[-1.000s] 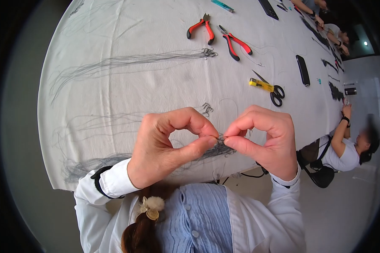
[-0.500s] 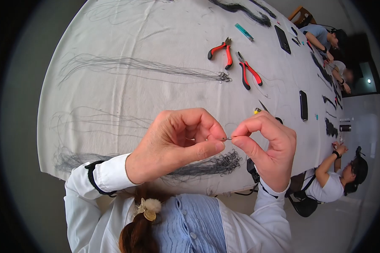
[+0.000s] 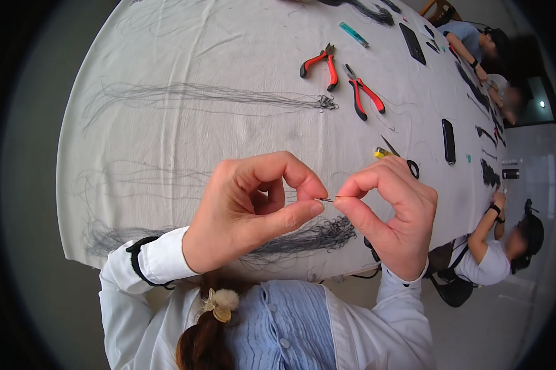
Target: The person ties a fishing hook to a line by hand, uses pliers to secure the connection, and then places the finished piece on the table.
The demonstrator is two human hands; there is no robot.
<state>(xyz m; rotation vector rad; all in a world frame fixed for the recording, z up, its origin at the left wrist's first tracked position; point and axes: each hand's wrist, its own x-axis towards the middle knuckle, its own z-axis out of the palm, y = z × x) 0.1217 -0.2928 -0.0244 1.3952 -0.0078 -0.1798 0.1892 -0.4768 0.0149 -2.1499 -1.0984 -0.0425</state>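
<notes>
In the head view, the left hand and the right hand are raised just above the near edge of the table. Each is closed in a thumb-and-forefinger pinch. Between the two pinches runs a fine strand, gripped at both ends with only a short piece showing. Directly below the hands, a dark bundle of strands lies on the white cloth. A longer bundle stretches across the table farther off. Beyond it lie two red-handled pliers. The scissors sit just behind the right hand, with a black phone nearby. Another person sits at the table's right side.
</notes>
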